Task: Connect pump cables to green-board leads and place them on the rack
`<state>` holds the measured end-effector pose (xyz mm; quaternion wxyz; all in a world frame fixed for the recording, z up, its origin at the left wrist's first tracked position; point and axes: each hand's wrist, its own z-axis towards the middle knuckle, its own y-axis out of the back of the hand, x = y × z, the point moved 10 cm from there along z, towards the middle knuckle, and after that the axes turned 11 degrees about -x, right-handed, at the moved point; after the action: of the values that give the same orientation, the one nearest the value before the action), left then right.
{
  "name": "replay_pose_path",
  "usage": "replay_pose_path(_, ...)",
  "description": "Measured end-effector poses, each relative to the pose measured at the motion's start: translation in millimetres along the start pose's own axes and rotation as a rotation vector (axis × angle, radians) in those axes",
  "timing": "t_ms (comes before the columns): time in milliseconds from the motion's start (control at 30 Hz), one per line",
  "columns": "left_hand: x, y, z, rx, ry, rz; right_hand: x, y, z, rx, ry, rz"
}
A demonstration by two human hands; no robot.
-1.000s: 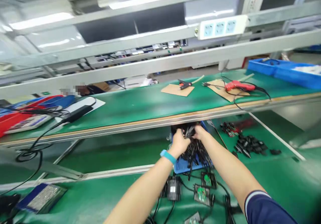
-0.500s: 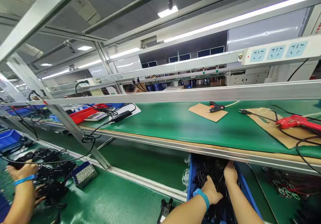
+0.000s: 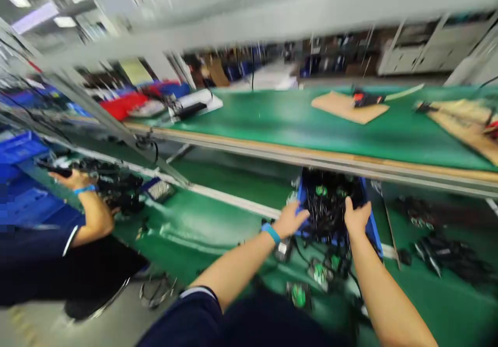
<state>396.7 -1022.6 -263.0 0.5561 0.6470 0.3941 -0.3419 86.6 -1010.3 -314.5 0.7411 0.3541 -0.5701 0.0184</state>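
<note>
My left hand (image 3: 291,219) is at the left wall of a blue bin (image 3: 374,233), thumb and fingers apart. On the bin's other side my right hand (image 3: 356,216) is open too, thumb raised. Whether either hand touches the wall is blurred. The bin holds a tangle of black cables (image 3: 324,212), and a small green round part (image 3: 321,190) shows among them. Cables hang over the bin's front edge. In front of it, on the green bench, lie several small parts with green discs (image 3: 299,295).
At the left a co-worker's hand (image 3: 75,180) holds a black item beside piled black cables. A small box of metal parts (image 3: 159,189) stands between us. The green upper shelf (image 3: 264,121) overhangs the bin, with a glue gun (image 3: 365,99) on cardboard. Dark cables (image 3: 451,253) lie to the right.
My view has tipped downward and blurred. Both hands have come out of the cables to the bin's two sides. Parts with green discs now show in front of the bin.
</note>
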Motion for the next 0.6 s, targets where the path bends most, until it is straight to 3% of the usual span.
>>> replay_pose_path(67, 46.5, 64.4, -9.0, -0.136, 0.044, 0.016, 0.6, 29.6, -21.5, -0.076, 0.053, 0.095)
replay_pose_path(167, 137.3, 186.4, -52.7, -0.441, 0.231, 0.135, -0.6, 63.1, -77.2, -0.077, 0.113, 0.174)
replay_pose_path(233, 192.8, 261.3, -105.7, -0.643, 0.394, 0.239, 2.3, 67.8, -129.6, 0.031, 0.155, 0.161)
replay_pose_path(300, 239.2, 308.0, -161.7, -0.762, 0.527, 0.301, 9.9, 49.4, -191.6, 0.27, 0.215, 0.13)
replay_pose_path(367, 275.6, 322.3, -203.8, -0.776, 0.592, 0.317, 18.7, 15.9, -262.5, 0.626, 0.294, 0.091)
replay_pose_path(467, 308.4, 305.9, -230.8, -0.688, 0.555, 0.284, 18.3, -20.4, -361.6, 1.089, 0.464, -0.049)
replay_pose_path(533, 318.0, 291.4, -232.1, -0.648, 0.48, 0.249, 0.5, -31.4, -399.8, 1.18, 0.584, -0.25)
replay_pose_path(600, 323.8, 282.6, -226.8, -0.632, 0.396, 0.228, -28.5, -39.4, -415.2, 1.131, 0.647, -0.486)
